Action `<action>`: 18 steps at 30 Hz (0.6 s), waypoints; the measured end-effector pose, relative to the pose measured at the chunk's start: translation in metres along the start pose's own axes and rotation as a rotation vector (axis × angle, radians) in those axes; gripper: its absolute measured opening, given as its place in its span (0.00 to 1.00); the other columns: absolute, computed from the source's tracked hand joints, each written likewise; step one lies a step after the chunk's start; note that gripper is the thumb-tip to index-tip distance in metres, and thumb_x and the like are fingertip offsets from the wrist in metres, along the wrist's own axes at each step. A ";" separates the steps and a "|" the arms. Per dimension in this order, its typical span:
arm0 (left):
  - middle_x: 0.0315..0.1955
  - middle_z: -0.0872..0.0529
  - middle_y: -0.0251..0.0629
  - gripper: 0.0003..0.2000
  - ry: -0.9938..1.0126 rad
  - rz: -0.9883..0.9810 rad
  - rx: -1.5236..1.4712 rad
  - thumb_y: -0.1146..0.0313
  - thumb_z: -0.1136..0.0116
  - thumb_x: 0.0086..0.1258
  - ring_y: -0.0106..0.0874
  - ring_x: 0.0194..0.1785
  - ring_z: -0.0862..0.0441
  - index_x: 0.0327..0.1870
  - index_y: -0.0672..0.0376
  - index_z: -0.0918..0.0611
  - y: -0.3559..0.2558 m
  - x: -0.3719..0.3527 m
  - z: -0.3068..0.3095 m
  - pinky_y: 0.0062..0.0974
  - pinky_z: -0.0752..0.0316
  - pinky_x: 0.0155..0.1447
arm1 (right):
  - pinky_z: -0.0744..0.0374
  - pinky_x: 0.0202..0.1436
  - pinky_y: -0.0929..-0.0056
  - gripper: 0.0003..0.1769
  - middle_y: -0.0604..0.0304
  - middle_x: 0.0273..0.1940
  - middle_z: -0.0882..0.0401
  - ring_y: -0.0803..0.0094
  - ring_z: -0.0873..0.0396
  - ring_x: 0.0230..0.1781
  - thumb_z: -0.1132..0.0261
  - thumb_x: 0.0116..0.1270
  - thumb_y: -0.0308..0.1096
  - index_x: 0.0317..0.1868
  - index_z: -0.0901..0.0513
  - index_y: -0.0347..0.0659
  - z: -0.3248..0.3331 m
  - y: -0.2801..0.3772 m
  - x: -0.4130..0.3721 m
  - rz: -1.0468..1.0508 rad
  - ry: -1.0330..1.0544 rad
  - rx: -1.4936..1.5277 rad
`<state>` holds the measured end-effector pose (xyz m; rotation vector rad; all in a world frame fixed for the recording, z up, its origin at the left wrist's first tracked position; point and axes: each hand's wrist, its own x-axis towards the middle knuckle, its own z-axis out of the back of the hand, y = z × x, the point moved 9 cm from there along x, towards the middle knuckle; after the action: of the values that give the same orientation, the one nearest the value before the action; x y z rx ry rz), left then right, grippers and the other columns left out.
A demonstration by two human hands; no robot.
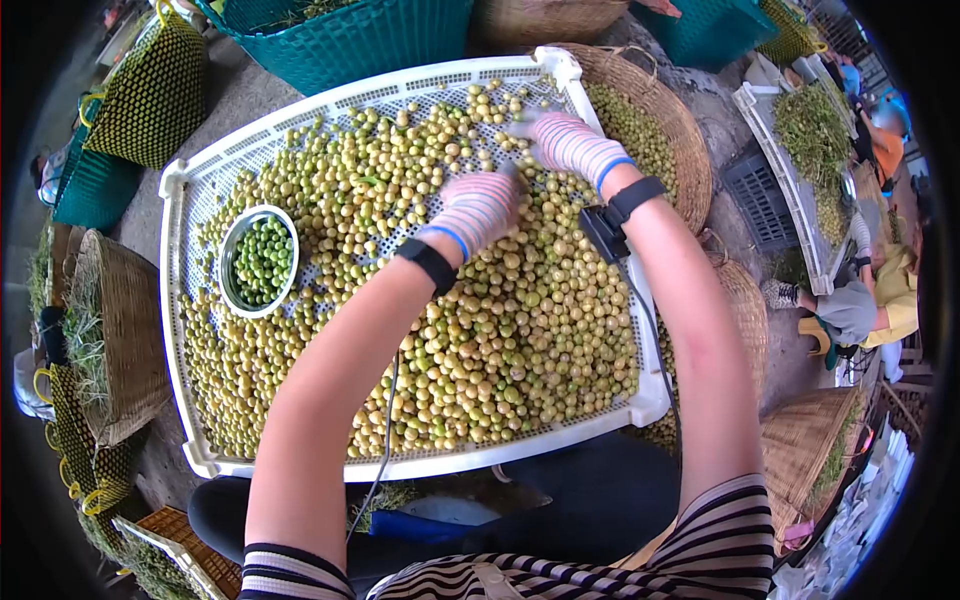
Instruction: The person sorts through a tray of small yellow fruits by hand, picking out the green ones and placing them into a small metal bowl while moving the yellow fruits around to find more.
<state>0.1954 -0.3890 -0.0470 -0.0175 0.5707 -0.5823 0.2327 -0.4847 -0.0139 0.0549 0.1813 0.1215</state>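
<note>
A white perforated tray point(400, 466) holds a thick layer of small round yellow-green fruits point(480, 350). My left hand point(480, 208), in a striped glove, is over the fruits near the tray's middle; its fingertips are blurred. To its upper right, my right hand point(568, 145), gloved the same way, reaches in over the fruits by the upper right corner, its fingertips smeared by motion. Whether either hand holds a fruit cannot be made out. A round metal bowl point(228, 290) with greener fruits point(262, 262) stands among the others at the tray's left.
Behind the tray is a teal basket point(350, 50). A wicker basket point(690, 140) of fruits sits at its right corner, another wicker basket point(125, 340) at the left. Farther right are a dark crate point(762, 200), a second white tray point(785, 190) and people, one in yellow point(898, 300).
</note>
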 end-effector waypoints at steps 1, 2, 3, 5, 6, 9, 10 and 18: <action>0.41 0.16 0.44 0.24 0.000 -0.119 -0.003 0.59 0.48 0.66 0.40 0.44 0.18 0.63 0.52 0.32 -0.009 -0.005 -0.007 0.37 0.23 0.48 | 0.25 0.56 0.64 0.27 0.49 0.49 0.21 0.54 0.22 0.50 0.41 0.58 0.26 0.60 0.26 0.55 -0.015 0.001 -0.002 -0.036 0.255 0.004; 0.34 0.15 0.45 0.23 -0.001 -0.232 -0.008 0.57 0.52 0.68 0.42 0.38 0.17 0.63 0.50 0.30 -0.018 -0.016 -0.011 0.37 0.23 0.44 | 0.22 0.50 0.66 0.29 0.52 0.44 0.18 0.55 0.19 0.43 0.42 0.55 0.22 0.58 0.23 0.56 -0.031 -0.007 0.011 0.004 0.386 -0.144; 0.33 0.15 0.44 0.22 -0.060 -0.239 -0.054 0.57 0.51 0.68 0.42 0.37 0.17 0.63 0.50 0.29 -0.019 -0.026 -0.010 0.37 0.23 0.44 | 0.22 0.50 0.66 0.30 0.53 0.46 0.18 0.56 0.19 0.44 0.41 0.54 0.21 0.58 0.23 0.57 -0.039 -0.019 0.017 0.010 0.442 -0.152; 0.32 0.15 0.45 0.21 -0.134 -0.264 -0.190 0.57 0.48 0.66 0.42 0.36 0.17 0.60 0.50 0.26 -0.021 -0.052 -0.004 0.36 0.23 0.45 | 0.22 0.49 0.67 0.30 0.55 0.49 0.19 0.58 0.19 0.44 0.40 0.53 0.19 0.57 0.22 0.56 -0.003 -0.010 0.013 -0.187 0.436 -0.124; 0.32 0.15 0.45 0.21 -0.137 -0.263 -0.188 0.57 0.48 0.66 0.42 0.36 0.17 0.60 0.50 0.26 -0.020 -0.056 -0.005 0.36 0.23 0.45 | 0.22 0.50 0.67 0.28 0.54 0.47 0.18 0.57 0.19 0.44 0.39 0.53 0.20 0.55 0.21 0.54 0.002 -0.004 0.025 -0.109 0.305 -0.104; 0.33 0.14 0.44 0.17 -0.081 -0.242 -0.324 0.58 0.45 0.65 0.40 0.36 0.16 0.52 0.53 0.19 -0.010 -0.064 -0.010 0.34 0.23 0.44 | 0.22 0.51 0.65 0.24 0.51 0.44 0.18 0.57 0.19 0.44 0.38 0.54 0.20 0.51 0.19 0.50 0.006 0.005 0.058 0.070 -0.028 0.105; 0.33 0.14 0.44 0.17 -0.087 -0.243 -0.328 0.58 0.45 0.65 0.40 0.36 0.16 0.52 0.53 0.19 -0.005 -0.066 -0.011 0.34 0.23 0.44 | 0.23 0.50 0.64 0.20 0.50 0.43 0.18 0.56 0.19 0.44 0.37 0.54 0.22 0.49 0.18 0.48 0.006 0.000 0.067 0.016 -0.025 0.033; 0.36 0.13 0.39 0.15 -0.038 -0.109 -0.664 0.61 0.45 0.67 0.28 0.36 0.16 0.50 0.57 0.19 0.047 -0.069 -0.023 0.29 0.22 0.44 | 0.21 0.42 0.62 0.11 0.46 0.33 0.18 0.52 0.19 0.35 0.34 0.51 0.28 0.37 0.17 0.40 -0.031 -0.021 0.060 -0.059 0.179 -0.218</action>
<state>0.1609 -0.3100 -0.0394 -0.6883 0.7075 -0.4754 0.2882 -0.4964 -0.0566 -0.1792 0.3471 0.0870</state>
